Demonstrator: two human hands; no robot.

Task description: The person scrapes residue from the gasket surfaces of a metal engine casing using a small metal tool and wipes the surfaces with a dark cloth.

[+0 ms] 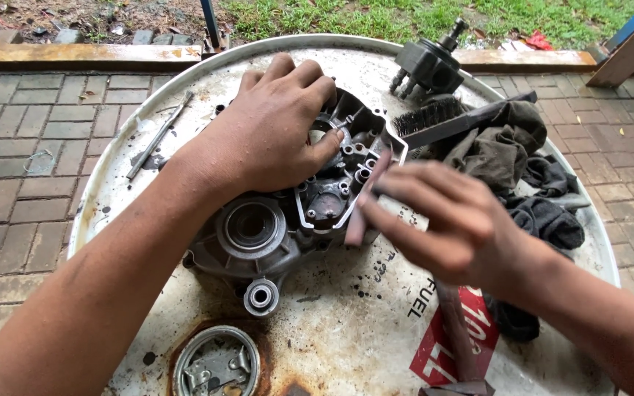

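Nearest the lens, two bare forearms reach in from six o'clock over a round white drum top [346,345] that serves as the worktop, rusted and stained, with a red label patch near five o'clock. At its centre lies a grey engine crankcase half [288,220], open face up, with a round bearing seat toward seven o'clock and a small bearing boss below it.

At two to three o'clock of the casing sits a heap of dark rags [522,176], touching the drum's rim. Across the heap's upper edge lies a black bristle brush [449,121], and beyond it at one o'clock stands a dark metal engine part [428,64] with a threaded stub.

Left hand [269,136] presses flat on the casing's upper half at twelve o'clock, fingers spread and curled over its edge, its grip bearing down on the casing rather than wrapped around it. Right hand [442,220], blurred, sits just beside the casing at three o'clock, its grip pinched together on a strip of reddish-brown abrasive paper [365,202] laid against the casing's rim.

A round bung cap [216,363] is set in the drum at seven o'clock, and a thin metal rod [159,136] lies at ten o'clock.
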